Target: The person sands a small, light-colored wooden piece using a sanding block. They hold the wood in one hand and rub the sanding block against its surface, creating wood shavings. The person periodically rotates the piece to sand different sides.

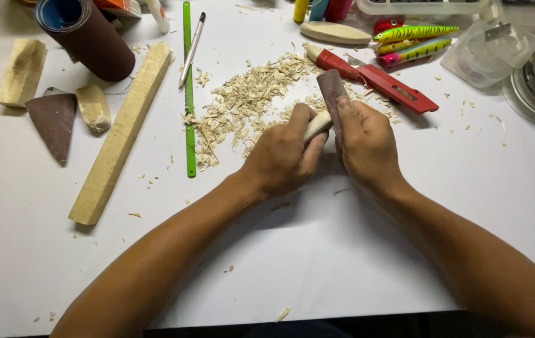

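My left hand [282,153] grips a small pale carved wooden piece [317,125], only its rounded end showing between thumb and fingers. My right hand [367,141] presses a folded strip of brown sandpaper [332,91] against that piece, thumb on the strip. Both hands meet above the white table [317,250], just in front of a heap of wood shavings [248,103].
A red utility knife [377,80] lies behind my right hand. Painted fishing lures [414,39] and a bare wooden lure blank [335,32] are at the back. A green ruler [188,94], pencil [191,49], long wood stick [122,131], wood blocks, sandpaper roll [86,37] and sandpaper scrap [53,122] lie left.
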